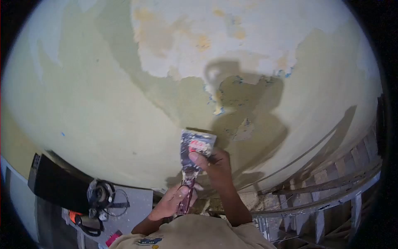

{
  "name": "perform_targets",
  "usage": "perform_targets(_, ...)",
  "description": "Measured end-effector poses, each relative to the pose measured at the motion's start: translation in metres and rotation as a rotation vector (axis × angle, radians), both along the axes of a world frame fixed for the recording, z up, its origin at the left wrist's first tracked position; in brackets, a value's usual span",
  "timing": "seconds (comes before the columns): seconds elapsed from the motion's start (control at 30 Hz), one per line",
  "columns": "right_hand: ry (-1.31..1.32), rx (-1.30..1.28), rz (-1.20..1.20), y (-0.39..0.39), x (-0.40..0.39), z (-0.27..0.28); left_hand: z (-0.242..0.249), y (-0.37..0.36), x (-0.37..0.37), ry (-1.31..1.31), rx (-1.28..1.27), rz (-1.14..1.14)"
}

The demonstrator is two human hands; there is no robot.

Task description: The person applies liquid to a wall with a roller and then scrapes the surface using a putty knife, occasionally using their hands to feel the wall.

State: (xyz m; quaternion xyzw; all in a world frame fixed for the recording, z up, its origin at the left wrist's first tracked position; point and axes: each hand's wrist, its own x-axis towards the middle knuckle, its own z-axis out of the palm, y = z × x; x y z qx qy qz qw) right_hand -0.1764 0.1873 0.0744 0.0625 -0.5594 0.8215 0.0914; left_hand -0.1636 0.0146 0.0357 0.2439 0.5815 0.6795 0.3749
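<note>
A broad putty knife (190, 143), its blade spattered with paint flakes and marked with a pink-red patch, is held upright in front of the wall (99, 108). My left hand (173, 200) is closed around its dark red handle (187, 195). The thumb of my right hand (216, 165) presses on the face of the blade near the red patch, its fingers curled behind and mostly hidden. Above the knife, pale green paint ends in a ragged edge against a bare white area (248, 37) with yellowish stains. Small blue flecks show along that edge.
At lower left a grey table (128, 197) carries a black box (58, 182), a dark corded tool (101, 195) and an orange-and-black item (83, 220). Wooden slats and a railing (319, 203) run along the lower right. My shadow falls on the wall.
</note>
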Motion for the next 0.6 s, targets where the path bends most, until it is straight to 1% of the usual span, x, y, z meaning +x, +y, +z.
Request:
perform_targets(0.03, 0.043, 0.048, -0.024, 0.002, -0.002, 0.0, -0.004, 0.003, 0.005, -0.013, 0.01, 0.014)
perform_targets(0.07, 0.055, -0.103, -0.035, 0.002, -0.003, 0.002, -0.008, 0.013, 0.01, 0.108, 0.058, 0.14)
perform_targets(0.1, 0.045, -0.096, -0.032, 0.004, -0.003, 0.002, -0.011, 0.018, 0.014, 0.23, 0.103, 0.262)
perform_targets(0.13, 0.079, -0.073, -0.022, 0.007, -0.002, 0.002, -0.016, 0.018, 0.016, 0.14, 0.134, 0.227)
perform_targets(0.17, 0.114, -0.052, -0.014, 0.009, 0.0, 0.003, -0.02, 0.017, 0.018, 0.133, 0.136, 0.226)
perform_targets(0.2, 0.107, -0.051, -0.016, 0.01, 0.002, 0.005, -0.024, 0.016, 0.019, 0.142, 0.141, 0.219)
perform_targets(0.27, 0.028, -0.022, 0.069, 0.01, 0.008, 0.011, -0.036, 0.01, 0.022, 0.148, 0.141, 0.211)
perform_targets(0.3, 0.027, -0.023, 0.069, 0.01, 0.012, 0.011, -0.043, 0.005, 0.023, 0.119, 0.218, 0.148)
perform_targets(0.33, 0.012, -0.142, 0.145, 0.011, 0.016, 0.01, -0.047, 0.001, 0.023, 0.091, 0.295, 0.085)
perform_targets(0.37, -0.003, -0.259, 0.222, 0.012, 0.018, 0.01, -0.044, -0.002, 0.024, 0.093, 0.297, 0.085)
perform_targets(0.4, -0.003, -0.255, 0.223, 0.014, 0.019, 0.011, -0.039, -0.005, 0.027, 0.026, 0.305, 0.088)
perform_targets(0.43, -0.036, -0.109, 0.166, 0.015, 0.02, 0.011, -0.037, -0.008, 0.029, -0.044, 0.311, 0.093)
perform_targets(0.47, -0.07, 0.035, 0.11, 0.015, 0.022, 0.01, -0.036, -0.011, 0.03, -0.051, 0.311, 0.096)
perform_targets(0.5, -0.077, 0.034, 0.113, 0.016, 0.024, 0.012, -0.035, -0.015, 0.03, -0.034, 0.267, 0.093)
perform_targets(0.57, -0.051, 0.205, 0.101, 0.018, 0.028, 0.019, -0.031, -0.025, 0.027, -0.018, 0.224, 0.09)
perform_targets(0.6, -0.054, 0.205, 0.1, 0.019, 0.029, 0.02, -0.028, -0.032, 0.027, 0.002, 0.176, 0.05)
